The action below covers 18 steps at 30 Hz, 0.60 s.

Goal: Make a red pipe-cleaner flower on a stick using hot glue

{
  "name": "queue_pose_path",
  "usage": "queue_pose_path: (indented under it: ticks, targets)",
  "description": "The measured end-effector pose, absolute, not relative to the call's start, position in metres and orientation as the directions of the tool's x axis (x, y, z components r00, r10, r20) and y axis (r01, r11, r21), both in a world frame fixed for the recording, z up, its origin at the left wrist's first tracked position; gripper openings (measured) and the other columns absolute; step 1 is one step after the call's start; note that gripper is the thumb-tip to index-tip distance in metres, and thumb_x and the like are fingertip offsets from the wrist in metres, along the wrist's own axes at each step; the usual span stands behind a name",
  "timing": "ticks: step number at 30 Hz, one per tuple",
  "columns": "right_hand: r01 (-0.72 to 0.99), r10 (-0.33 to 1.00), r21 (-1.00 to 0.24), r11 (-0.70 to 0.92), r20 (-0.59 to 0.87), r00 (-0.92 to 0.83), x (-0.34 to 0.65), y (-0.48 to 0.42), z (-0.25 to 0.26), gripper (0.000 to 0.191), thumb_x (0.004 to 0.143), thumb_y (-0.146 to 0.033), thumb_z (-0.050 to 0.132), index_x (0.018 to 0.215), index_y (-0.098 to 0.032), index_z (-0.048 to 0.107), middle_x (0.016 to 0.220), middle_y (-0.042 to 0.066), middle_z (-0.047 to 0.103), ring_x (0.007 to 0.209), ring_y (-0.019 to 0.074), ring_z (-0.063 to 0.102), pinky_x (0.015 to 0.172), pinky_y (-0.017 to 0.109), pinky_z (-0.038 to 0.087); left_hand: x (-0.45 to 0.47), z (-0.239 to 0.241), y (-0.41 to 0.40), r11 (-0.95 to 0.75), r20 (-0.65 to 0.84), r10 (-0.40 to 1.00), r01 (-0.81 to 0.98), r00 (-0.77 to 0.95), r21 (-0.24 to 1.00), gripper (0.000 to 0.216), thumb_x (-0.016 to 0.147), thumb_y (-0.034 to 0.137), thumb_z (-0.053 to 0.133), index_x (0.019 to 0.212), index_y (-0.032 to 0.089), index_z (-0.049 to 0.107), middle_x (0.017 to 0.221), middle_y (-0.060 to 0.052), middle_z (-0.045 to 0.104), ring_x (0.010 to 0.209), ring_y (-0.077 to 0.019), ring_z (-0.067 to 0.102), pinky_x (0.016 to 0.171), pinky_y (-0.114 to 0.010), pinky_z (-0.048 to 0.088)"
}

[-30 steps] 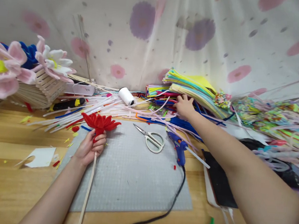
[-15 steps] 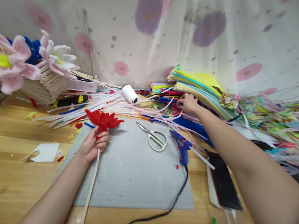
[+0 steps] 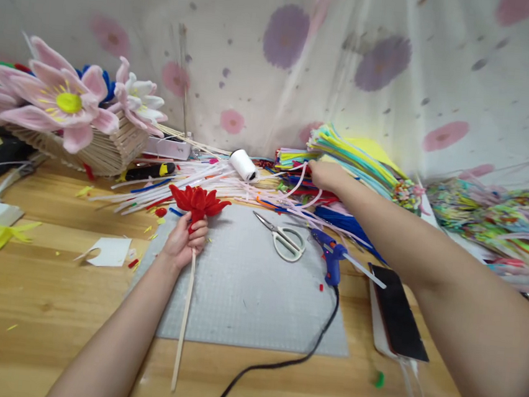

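My left hand [image 3: 187,241] is closed around the neck of a red pipe-cleaner flower [image 3: 200,201], its petals facing up and out. From below my fist a pale stem [image 3: 183,328] hangs over the cutting mat [image 3: 244,309]. My right hand [image 3: 326,176] reaches to the back, among bundles of pipe cleaners, beside a yellow and turquoise stack [image 3: 344,149]. Its fingers are mostly hidden, so I cannot see what they touch. Scissors [image 3: 288,243] with white handles and a blue glue gun [image 3: 331,258] lie between my arms.
Large pink flowers [image 3: 63,101] fill a woven basket [image 3: 115,146] at the left. A white thread spool [image 3: 243,165] lies behind the mat. A phone [image 3: 400,318] rests under my right forearm. The glue gun's black cord [image 3: 276,365] runs to the front edge.
The view has shifted left. My right hand has moved a little left and turned within the pipe-cleaner pile. My left hand keeps its hold on the red flower.
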State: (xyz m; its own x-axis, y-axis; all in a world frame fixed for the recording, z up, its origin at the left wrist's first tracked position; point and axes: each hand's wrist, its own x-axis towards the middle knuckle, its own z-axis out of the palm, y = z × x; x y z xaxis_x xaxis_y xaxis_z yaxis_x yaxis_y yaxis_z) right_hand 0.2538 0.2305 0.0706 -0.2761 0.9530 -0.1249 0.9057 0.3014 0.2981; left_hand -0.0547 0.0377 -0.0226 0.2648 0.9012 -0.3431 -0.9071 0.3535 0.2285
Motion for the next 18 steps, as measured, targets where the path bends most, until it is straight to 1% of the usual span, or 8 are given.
queue_pose_path:
  ticks: [5, 7, 9, 11, 13, 14, 16, 18]
  targets:
    - [0.906, 0.963, 0.327, 0.269, -0.074, -0.260, 0.230, 0.227, 0.077, 0.035, 0.082, -0.023, 0.036, 0.113, -0.012, 0.050, 0.101, 0.021, 0.061, 0.089, 0.0274, 0.059, 0.069, 0.033, 0.038, -0.054, -0.023, 0.038, 0.359, -0.380, 0.886, -0.912, 0.266, 0.199, 0.021, 0.089, 0.031, 0.036, 0.076, 0.015, 0.042, 0.053, 0.007, 0.029, 0.034, -0.0016, 0.022, 0.027, -0.011, 0.013]
    - [0.905, 0.962, 0.336, 0.262, -0.017, -0.272, 0.220, 0.223, 0.077, 0.034, 0.083, -0.024, 0.033, 0.110, -0.014, 0.052, 0.098, 0.019, 0.063, 0.091, 0.0278, 0.058, 0.070, 0.035, 0.039, -0.053, -0.023, 0.037, 0.368, -0.363, 0.889, -0.907, 0.278, 0.205, 0.021, 0.088, 0.031, 0.037, 0.075, 0.015, 0.041, 0.054, 0.006, 0.031, 0.035, -0.0018, 0.025, 0.028, -0.011, 0.016]
    - [0.907, 0.947, 0.336, 0.255, 0.100, -0.304, 0.210, 0.218, 0.077, 0.034, 0.085, -0.022, 0.029, 0.106, -0.013, 0.054, 0.093, 0.018, 0.064, 0.097, 0.0288, 0.054, 0.072, 0.036, 0.038, -0.051, -0.022, 0.037, 0.376, -0.343, 0.895, -0.896, 0.285, 0.235, 0.022, 0.088, 0.031, 0.035, 0.075, 0.015, 0.042, 0.056, 0.005, 0.036, 0.038, -0.0027, 0.031, 0.030, -0.011, 0.023]
    - [0.912, 0.914, 0.319, 0.258, 0.227, -0.338, 0.199, 0.215, 0.077, 0.037, 0.087, -0.021, 0.023, 0.104, -0.011, 0.054, 0.089, 0.018, 0.064, 0.102, 0.0294, 0.049, 0.075, 0.037, 0.037, -0.049, -0.021, 0.036, 0.382, -0.351, 0.895, -0.880, 0.275, 0.284, 0.023, 0.089, 0.030, 0.033, 0.077, 0.014, 0.044, 0.060, 0.002, 0.042, 0.045, -0.0045, 0.041, 0.036, -0.013, 0.034]
    - [0.921, 0.889, 0.283, 0.268, 0.296, -0.350, 0.187, 0.214, 0.080, 0.039, 0.088, -0.024, 0.020, 0.104, -0.010, 0.053, 0.089, 0.018, 0.063, 0.100, 0.0290, 0.047, 0.078, 0.038, 0.035, -0.048, -0.019, 0.036, 0.396, -0.385, 0.884, -0.861, 0.264, 0.318, 0.023, 0.090, 0.028, 0.032, 0.081, 0.013, 0.046, 0.066, -0.001, 0.048, 0.053, -0.0065, 0.048, 0.045, -0.016, 0.043]
    - [0.928, 0.885, 0.259, 0.269, 0.314, -0.345, 0.181, 0.213, 0.082, 0.040, 0.089, -0.027, 0.019, 0.106, -0.010, 0.052, 0.090, 0.018, 0.063, 0.098, 0.0285, 0.048, 0.077, 0.038, 0.035, -0.049, -0.018, 0.035, 0.403, -0.396, 0.879, -0.856, 0.265, 0.323, 0.023, 0.090, 0.028, 0.031, 0.083, 0.012, 0.047, 0.069, -0.002, 0.050, 0.056, -0.0071, 0.051, 0.049, -0.017, 0.046]
    - [0.943, 0.882, 0.207, 0.261, 0.346, -0.321, 0.170, 0.213, 0.088, 0.040, 0.090, -0.031, 0.020, 0.111, -0.013, 0.048, 0.092, 0.016, 0.063, 0.093, 0.0272, 0.052, 0.074, 0.035, 0.037, -0.051, -0.017, 0.034, 0.406, -0.380, 0.882, -0.860, 0.280, 0.309, 0.023, 0.090, 0.026, 0.031, 0.085, 0.011, 0.047, 0.073, -0.003, 0.051, 0.055, -0.0056, 0.049, 0.049, -0.016, 0.045]
    - [0.953, 0.875, 0.166, 0.253, 0.380, -0.299, 0.162, 0.213, 0.094, 0.038, 0.089, -0.030, 0.021, 0.116, -0.016, 0.045, 0.094, 0.014, 0.063, 0.088, 0.0257, 0.055, 0.070, 0.033, 0.037, -0.055, -0.015, 0.033, 0.400, -0.326, 0.895, -0.871, 0.304, 0.284, 0.021, 0.090, 0.024, 0.032, 0.080, 0.012, 0.045, 0.068, -0.001, 0.047, 0.046, -0.0028, 0.041, 0.039, -0.012, 0.036]
